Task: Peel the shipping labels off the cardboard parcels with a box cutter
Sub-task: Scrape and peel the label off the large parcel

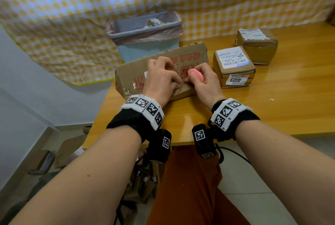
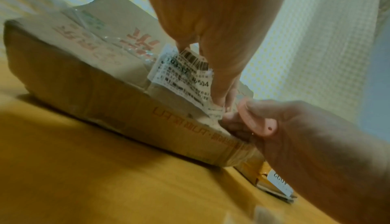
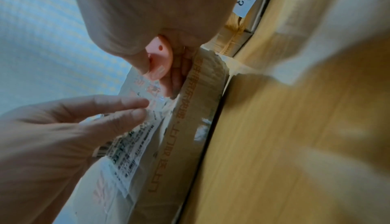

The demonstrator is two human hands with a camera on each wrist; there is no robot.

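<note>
A flat cardboard parcel with red print lies on the table in front of me. Its white shipping label is partly lifted and creased at the near edge. My left hand pinches the loose end of the label between thumb and fingers. My right hand grips a pink box cutter, its tip at the label's edge right beside the left fingertips. The blade itself is hidden.
Two small taped parcels with labels stand to the right. A blue waste bin with a liner stands behind the flat parcel. The wooden table ends just left of the parcel. Cardboard scraps lie on the floor below.
</note>
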